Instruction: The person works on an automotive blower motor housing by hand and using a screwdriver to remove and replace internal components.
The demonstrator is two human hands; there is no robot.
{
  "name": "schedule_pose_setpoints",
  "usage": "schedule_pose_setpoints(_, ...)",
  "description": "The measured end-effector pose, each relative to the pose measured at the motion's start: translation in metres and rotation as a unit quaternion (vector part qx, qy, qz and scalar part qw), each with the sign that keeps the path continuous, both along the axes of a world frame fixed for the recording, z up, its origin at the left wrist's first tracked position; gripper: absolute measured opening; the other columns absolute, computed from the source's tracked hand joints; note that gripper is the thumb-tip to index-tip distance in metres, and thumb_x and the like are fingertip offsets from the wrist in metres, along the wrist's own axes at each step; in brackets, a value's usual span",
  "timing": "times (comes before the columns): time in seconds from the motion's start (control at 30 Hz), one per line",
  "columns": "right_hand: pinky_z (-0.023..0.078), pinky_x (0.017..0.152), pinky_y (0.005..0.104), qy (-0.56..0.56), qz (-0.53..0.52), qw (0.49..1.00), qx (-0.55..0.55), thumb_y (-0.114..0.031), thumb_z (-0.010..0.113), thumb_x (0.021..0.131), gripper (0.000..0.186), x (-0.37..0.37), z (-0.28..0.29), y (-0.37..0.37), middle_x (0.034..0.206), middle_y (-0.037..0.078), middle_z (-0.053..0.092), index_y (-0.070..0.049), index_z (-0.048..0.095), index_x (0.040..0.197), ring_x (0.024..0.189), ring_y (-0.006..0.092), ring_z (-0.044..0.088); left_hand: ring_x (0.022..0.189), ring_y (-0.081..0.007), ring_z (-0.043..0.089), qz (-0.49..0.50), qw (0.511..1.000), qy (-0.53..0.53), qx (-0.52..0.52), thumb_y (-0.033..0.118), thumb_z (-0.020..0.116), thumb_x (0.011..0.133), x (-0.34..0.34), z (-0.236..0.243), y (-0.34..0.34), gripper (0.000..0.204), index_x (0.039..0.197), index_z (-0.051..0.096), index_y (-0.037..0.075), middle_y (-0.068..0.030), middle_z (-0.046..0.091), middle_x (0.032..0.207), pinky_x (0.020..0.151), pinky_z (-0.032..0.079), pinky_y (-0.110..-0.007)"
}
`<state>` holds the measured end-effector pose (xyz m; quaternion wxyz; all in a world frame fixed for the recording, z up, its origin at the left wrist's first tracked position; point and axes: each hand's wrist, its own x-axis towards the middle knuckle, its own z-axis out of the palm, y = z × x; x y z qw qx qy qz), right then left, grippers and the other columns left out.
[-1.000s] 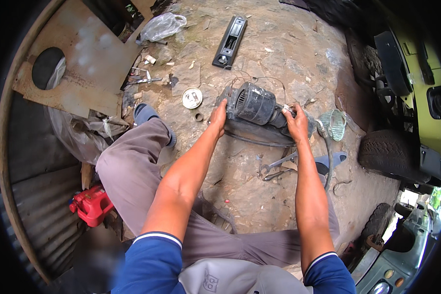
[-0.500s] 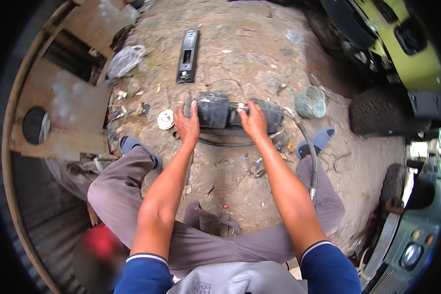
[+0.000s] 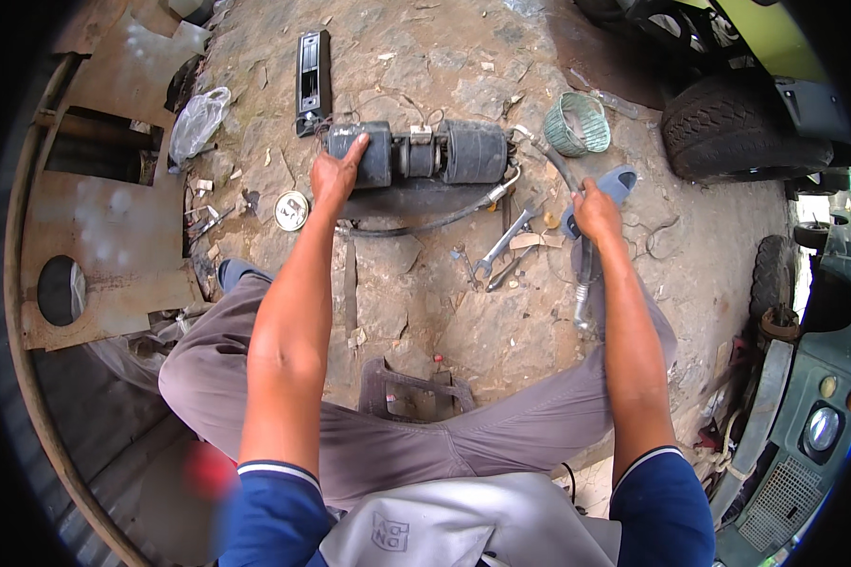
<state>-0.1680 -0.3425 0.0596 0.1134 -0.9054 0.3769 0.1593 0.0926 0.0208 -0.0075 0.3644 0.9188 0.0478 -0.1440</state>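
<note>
- Head view: left hand (image 3: 334, 175) presses flat, fingers spread, on the black twin-drum blower unit (image 3: 416, 151) lying on the stony ground (image 3: 425, 302).
- Right hand (image 3: 596, 210) is closed around the black rubber hose (image 3: 581, 274) beside steel spanners (image 3: 503, 248).
- Tugging may kink the hose or drag the unit.

I can't see the near left end of the blower unit (image 3: 416, 151); my left hand (image 3: 336, 175) covers it. My right hand (image 3: 594, 213) hides the part of the hose (image 3: 581, 283) it grips. A red thing (image 3: 208, 470) by my left knee is blurred beyond telling. The tyre (image 3: 728, 132) is cut off at the dark rim, and so is the headlamp (image 3: 823, 427).
</note>
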Motion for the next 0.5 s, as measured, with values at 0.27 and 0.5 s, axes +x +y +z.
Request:
schedule_pose_setpoints(0.27, 0.049, 0.089, 0.0536, -0.164, -0.078, 0.983, 0.01, -0.046, 0.057, 0.095, 0.049, 0.003, -0.071, -0.004, 0.106, 0.029, 0.068, -0.002, 0.055, 0.118, 0.102, 0.0474, 0.064, 0.108, -0.0375, 0.067, 0.047, 0.999, 0.007, -0.018, 0.077, 0.073, 0.068, 0.031, 0.0, -0.014, 0.097, 0.11, 0.068, -0.011, -0.0285, 0.069, 0.112, 0.096, 0.049, -0.041)
schedule_pose_setpoints(0.5, 0.049, 0.088, 0.0525, -0.194, -0.114, 0.974, 0.019, -0.051, 0.055, 0.096, 0.051, 0.012, -0.071, -0.01, 0.104, 0.027, 0.069, -0.002, 0.063, 0.108, 0.102, 0.047, 0.064, 0.111, -0.0346, 0.066, 0.043, 0.998, 0.037, -0.006, 0.078, 0.073, 0.068, 0.053, 0.003, -0.03, 0.105, 0.116, 0.065, -0.015, -0.0268, 0.068, 0.118, 0.097, 0.048, -0.04)
